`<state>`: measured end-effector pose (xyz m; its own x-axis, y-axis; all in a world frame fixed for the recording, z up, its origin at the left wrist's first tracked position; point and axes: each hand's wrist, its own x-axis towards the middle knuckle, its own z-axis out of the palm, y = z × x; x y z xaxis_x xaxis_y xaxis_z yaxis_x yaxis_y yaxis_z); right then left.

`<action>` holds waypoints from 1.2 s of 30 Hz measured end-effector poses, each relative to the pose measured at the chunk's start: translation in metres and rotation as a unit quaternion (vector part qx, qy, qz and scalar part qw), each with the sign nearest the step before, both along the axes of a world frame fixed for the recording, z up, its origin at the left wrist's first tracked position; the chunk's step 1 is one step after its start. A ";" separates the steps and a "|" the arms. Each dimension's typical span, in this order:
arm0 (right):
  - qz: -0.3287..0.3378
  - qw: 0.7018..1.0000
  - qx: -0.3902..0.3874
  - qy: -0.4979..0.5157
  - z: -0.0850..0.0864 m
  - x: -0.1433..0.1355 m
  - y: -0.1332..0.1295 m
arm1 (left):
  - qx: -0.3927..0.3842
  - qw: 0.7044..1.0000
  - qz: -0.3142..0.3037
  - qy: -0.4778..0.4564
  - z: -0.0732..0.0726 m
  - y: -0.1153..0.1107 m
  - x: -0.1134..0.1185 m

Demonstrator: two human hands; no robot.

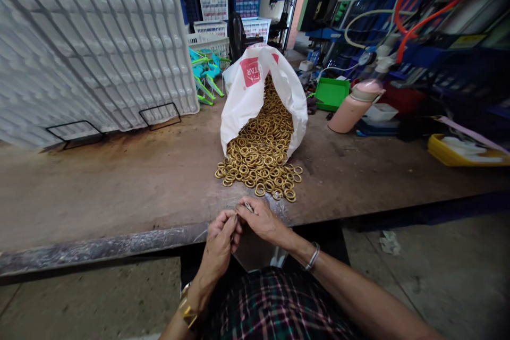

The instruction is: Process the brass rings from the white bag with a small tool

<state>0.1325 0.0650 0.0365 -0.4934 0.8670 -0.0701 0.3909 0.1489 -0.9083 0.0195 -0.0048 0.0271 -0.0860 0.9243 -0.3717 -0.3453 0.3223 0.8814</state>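
Brass-coloured rings (pixel 257 156) spill from a white plastic bag (pixel 235 109) onto the brown tabletop (pixel 159 186). Just in front of the pile, at the table's front edge, my two hands meet with their fingertips close together. My left hand (pixel 221 236) has its fingers curled and pinched, and what lies between them is too small to name. My right hand (pixel 261 219) is closed too, with a small greyish piece showing near its fingers that I cannot identify. Below the hands, a flat shiny surface (pixel 257 249) shows above my lap.
Stacked white ribbed trays (pixel 99 37) stand at the left, with black wire stands (pixel 161 116) at their foot. Behind are teal-and-green items (pixel 207 74). To the right are a green tray (pixel 332 94), a pink bottle (pixel 350 111) and a yellow tray (pixel 450 155).
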 end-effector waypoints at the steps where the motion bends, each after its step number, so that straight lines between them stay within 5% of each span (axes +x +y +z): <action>1: 0.002 1.000 0.001 0.007 -0.001 0.000 0.000 | -0.002 1.000 0.000 -0.006 0.001 0.000 0.000; 23: 0.002 0.996 -0.047 0.072 -0.003 0.002 0.000 | -0.004 0.996 0.008 -0.084 0.003 -0.005 -0.002; 28: 0.018 0.999 0.037 -0.028 -0.007 0.004 -0.003 | 0.006 0.996 0.019 -0.087 0.001 -0.004 -0.001; 36: 0.088 0.960 0.160 -0.214 -0.009 0.009 -0.010 | 0.026 0.999 0.006 -0.038 0.000 -0.003 -0.003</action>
